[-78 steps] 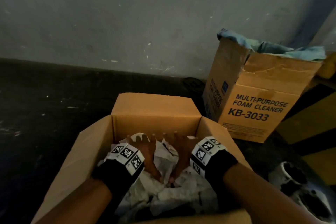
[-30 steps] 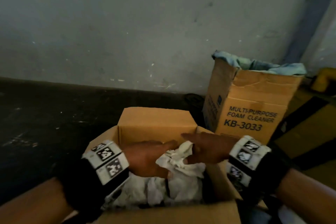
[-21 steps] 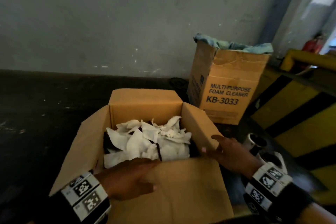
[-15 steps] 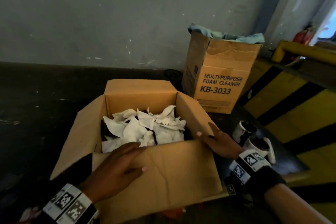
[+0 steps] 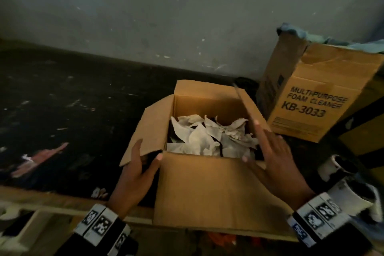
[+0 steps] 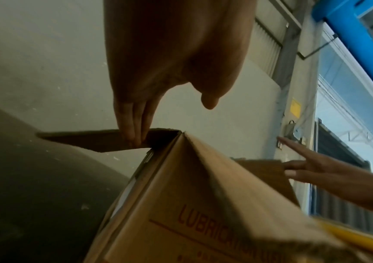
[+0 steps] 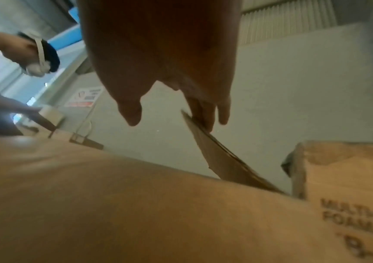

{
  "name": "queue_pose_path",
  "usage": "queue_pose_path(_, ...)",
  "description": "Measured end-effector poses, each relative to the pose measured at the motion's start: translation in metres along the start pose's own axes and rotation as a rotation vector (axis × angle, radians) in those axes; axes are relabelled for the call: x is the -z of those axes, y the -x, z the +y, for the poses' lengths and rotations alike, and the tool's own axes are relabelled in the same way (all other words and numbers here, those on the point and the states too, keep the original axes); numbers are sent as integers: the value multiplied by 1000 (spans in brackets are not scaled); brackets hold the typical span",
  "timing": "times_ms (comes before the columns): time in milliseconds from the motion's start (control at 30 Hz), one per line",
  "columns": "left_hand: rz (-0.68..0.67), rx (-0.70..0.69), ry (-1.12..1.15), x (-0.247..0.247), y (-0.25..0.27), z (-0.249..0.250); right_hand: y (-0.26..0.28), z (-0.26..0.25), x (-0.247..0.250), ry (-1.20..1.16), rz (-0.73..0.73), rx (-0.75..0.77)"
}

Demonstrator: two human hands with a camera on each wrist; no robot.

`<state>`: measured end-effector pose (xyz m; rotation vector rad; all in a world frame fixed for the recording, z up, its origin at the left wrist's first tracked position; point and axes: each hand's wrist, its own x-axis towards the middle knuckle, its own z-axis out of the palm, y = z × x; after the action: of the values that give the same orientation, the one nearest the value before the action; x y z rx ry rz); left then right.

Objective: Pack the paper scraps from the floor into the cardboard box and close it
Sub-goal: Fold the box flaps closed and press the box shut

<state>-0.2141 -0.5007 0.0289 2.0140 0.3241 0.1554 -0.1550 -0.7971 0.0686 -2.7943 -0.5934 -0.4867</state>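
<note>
Two hands: both at the side flaps of the cardboard box.
Left fingers: straight and close together, laid on the left flap near its front edge, thumb apart; left hand touches it without curling round.
Right fingers: spread wide and straight along the right flap, which the right hand tips up steeply.
Paper scraps: crumpled, whitish, torn, heaped inside the box.
Progress: packing looks done; all four flaps open, closing just begun.
Box material: plain brown corrugated board, creased, printed red lettering on one side.
Nearby: taller carton marked FOAM CLEANER, standing on the dark, speckled floor.
</note>
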Motion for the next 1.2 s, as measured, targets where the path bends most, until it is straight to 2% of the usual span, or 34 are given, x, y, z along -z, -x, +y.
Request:
queue_pose_path(100, 47, -4, 80, -2, -3, 13, -10, -20, -9, -87, -254, 59)
queue_pose_path(167, 144, -60, 112, -4, -2, 19, -11, -23, -22, -76, -439, 72)
queue_pose_path(233, 207, -157, 159, -5, -1, 24, -10, -22, -34, 4, -477, 88)
queue_pose_path(333, 77, -249, 142, -10, -6, 28, -9, -22, -40, 22, -433, 70)
queue_pose_path(400, -52, -321, -63, -16, -15, 22, -10, -23, -38, 20, -462, 58)
queue_pose_path(500, -141, -536, -506, -23, -29, 13, -13, -21, -32, -40, -523, 69)
queue_pose_path(533, -170, -546, -569, -23, -33, 11, -16, -19, -27, -78, -567, 69)
queue_pose_path(600, -205, -507, -549, -18, -47, 13, -29, -10, -16, -208, -626, 73)
queue_pose_path(700, -339, -354, -272, -2, -70, 34, -53, 10, -1, -429, -651, 134)
queue_pose_path(733, -391, -303, -257, 1, -85, 41, -64, 21, 1, -468, -634, 114)
queue_pose_path(800, -443, -274, -358, 7, -118, 51, -87, 41, 6, -474, -590, 85)
queue_pose_path(900, -459, -271, -520, 6, -169, 59, -130, 76, 5, -258, -556, 108)
queue_pose_path(1000, -459, -210, -531, -4, -219, 65, -181, 122, -9, -94, -581, -64)
queue_pose_path(1200, -565, 27, -355, -30, -292, 85, -257, 180, -55, -392, -603, -327)
